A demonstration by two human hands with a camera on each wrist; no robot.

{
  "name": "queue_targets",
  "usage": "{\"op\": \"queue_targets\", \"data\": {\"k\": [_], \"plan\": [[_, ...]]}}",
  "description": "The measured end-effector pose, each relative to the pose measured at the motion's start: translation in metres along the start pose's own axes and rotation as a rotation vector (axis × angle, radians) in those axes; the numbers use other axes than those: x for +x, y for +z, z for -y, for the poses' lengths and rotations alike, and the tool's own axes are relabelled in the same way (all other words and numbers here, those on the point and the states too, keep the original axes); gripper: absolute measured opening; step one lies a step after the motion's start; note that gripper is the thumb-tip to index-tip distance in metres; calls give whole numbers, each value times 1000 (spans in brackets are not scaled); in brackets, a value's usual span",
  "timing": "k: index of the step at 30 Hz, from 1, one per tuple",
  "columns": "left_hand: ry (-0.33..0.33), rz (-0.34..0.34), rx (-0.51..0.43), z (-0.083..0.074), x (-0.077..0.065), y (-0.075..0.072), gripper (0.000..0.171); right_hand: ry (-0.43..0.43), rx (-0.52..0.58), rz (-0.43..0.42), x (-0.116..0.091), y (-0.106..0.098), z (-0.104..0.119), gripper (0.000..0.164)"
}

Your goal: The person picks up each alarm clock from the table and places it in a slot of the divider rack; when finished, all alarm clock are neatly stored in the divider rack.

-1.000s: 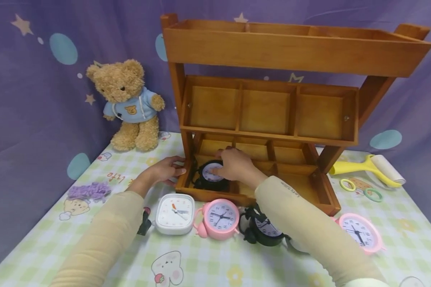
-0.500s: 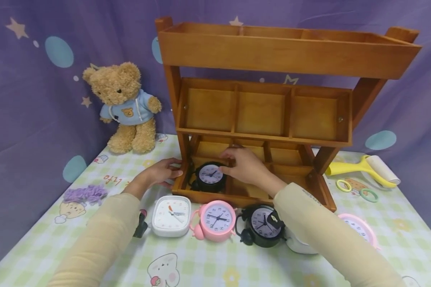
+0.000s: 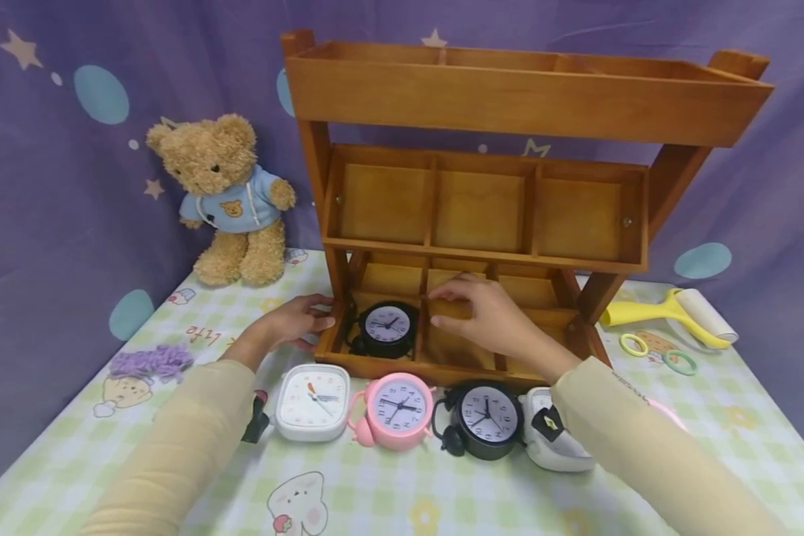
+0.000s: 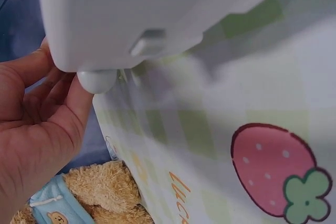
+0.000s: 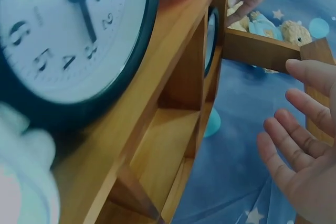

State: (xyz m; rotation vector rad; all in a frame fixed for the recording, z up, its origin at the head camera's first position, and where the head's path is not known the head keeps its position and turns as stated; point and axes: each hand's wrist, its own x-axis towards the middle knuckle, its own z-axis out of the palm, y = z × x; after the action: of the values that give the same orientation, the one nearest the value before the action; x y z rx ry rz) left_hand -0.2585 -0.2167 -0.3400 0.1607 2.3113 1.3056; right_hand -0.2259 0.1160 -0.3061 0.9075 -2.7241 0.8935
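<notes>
A black twin-bell alarm clock (image 3: 383, 327) lies face up in the left front compartment of the wooden tiered rack (image 3: 529, 100). My left hand (image 3: 291, 321) rests its fingers against the rack's lower left side; in the left wrist view its fingers are partly hidden by a white clock close to the camera. Over the middle bottom compartment is my right hand (image 3: 485, 309), holding nothing, its fingers apart and relaxed. The right wrist view shows that hand (image 5: 307, 145) with fingers extended, beside the rack.
Along the rack's front stand a white square clock (image 3: 313, 402), a pink alarm clock (image 3: 400, 411), a black alarm clock (image 3: 485, 420) and a white clock (image 3: 563, 447). A teddy bear (image 3: 231, 205) sits left. A yellow lint roller (image 3: 666, 316) and hair ties (image 3: 680, 362) lie right.
My right hand has let go of the black alarm clock in the left compartment and moved right, over the middle one. My left hand stays at the rack's side.
</notes>
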Motion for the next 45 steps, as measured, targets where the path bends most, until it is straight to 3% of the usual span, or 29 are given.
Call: {"op": "queue_targets", "data": {"k": [13, 20, 30, 38, 45], "plan": [[12, 14, 0, 2, -4, -5, 57, 69, 112, -46, -35, -32, -12, 37], [9, 18, -1, 3, -5, -7, 58, 117, 94, -107, -59, -50, -25, 37], [0, 29, -7, 0, -4, -8, 58, 210, 96, -131, -104, -79, -43, 36], [-4, 33, -5, -1, -4, -10, 57, 154, 126, -186, -139, -93, -66, 38], [-15, 37, 2, -2, -3, -11, 58, 177, 194, -229, -168, -97, -80, 38]]}}
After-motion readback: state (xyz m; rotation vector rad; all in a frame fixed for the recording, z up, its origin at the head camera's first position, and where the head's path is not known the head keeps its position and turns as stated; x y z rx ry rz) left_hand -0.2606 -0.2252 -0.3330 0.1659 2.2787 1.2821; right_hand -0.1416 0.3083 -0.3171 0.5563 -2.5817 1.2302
